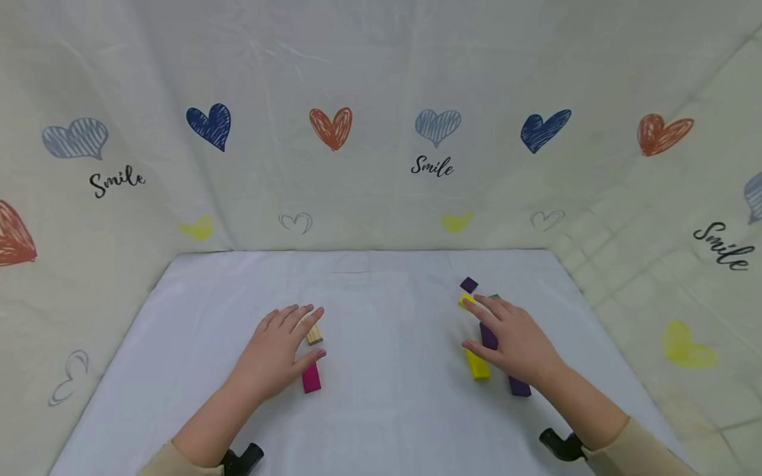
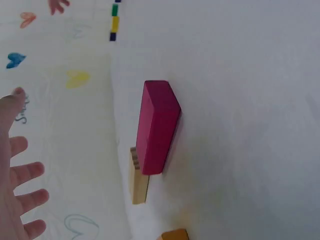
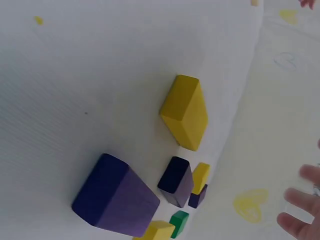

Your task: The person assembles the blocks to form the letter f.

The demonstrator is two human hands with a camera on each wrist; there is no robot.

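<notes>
My left hand (image 1: 276,354) hovers with fingers spread, holding nothing, over the left-hand blocks. A magenta block (image 1: 311,378) lies by its thumb, and a ridged wooden block (image 1: 314,334) shows just past the fingers. The left wrist view catches the top of an orange block (image 2: 175,235), hidden in the head view. On the right, my right hand (image 1: 518,337) is spread above another group, also holding nothing. Under and around it are a yellow block (image 1: 478,365), purple blocks (image 1: 520,387), a smaller yellow block (image 3: 201,177) and a green block (image 3: 179,222), partly covered by the hand.
A small dark purple block (image 1: 469,285) lies farthest back on the right. White cloth (image 1: 393,396) covers the table between the two groups. A heart-printed curtain (image 1: 381,66) rises along the back and both sides. Black wrist mounts (image 1: 562,445) sit on both forearms.
</notes>
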